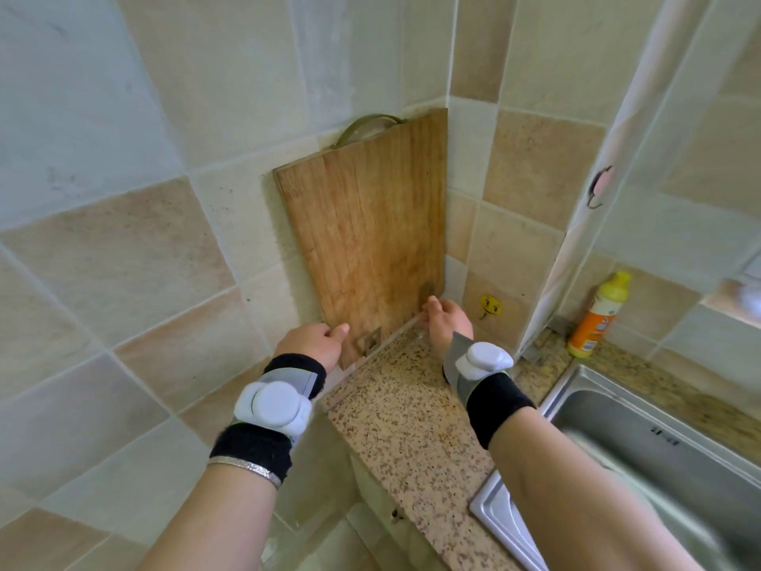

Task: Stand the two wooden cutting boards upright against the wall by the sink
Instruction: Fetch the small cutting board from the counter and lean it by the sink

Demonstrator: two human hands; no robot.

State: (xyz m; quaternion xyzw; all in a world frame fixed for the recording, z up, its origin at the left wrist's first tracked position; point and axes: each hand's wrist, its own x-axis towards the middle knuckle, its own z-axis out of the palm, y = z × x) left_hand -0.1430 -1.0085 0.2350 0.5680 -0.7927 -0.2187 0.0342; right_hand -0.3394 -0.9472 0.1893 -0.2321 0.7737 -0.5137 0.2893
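While upright against the wall [123,261], cutting board [370,224] sits between both hands' grip.

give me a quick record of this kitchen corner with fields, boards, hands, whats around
front board: wooden cutting board, upright in the tiled corner, leaning on the wall, bottom edge on the counter
second board: only a green handle shows behind the front one; the rest is hidden
left hand: left hand at the board's lower left corner
right hand: right hand at the board's lower right corner
sink: steel sink to the right
bottle: yellow and orange bottle behind the sink
wall hook: yellow hook
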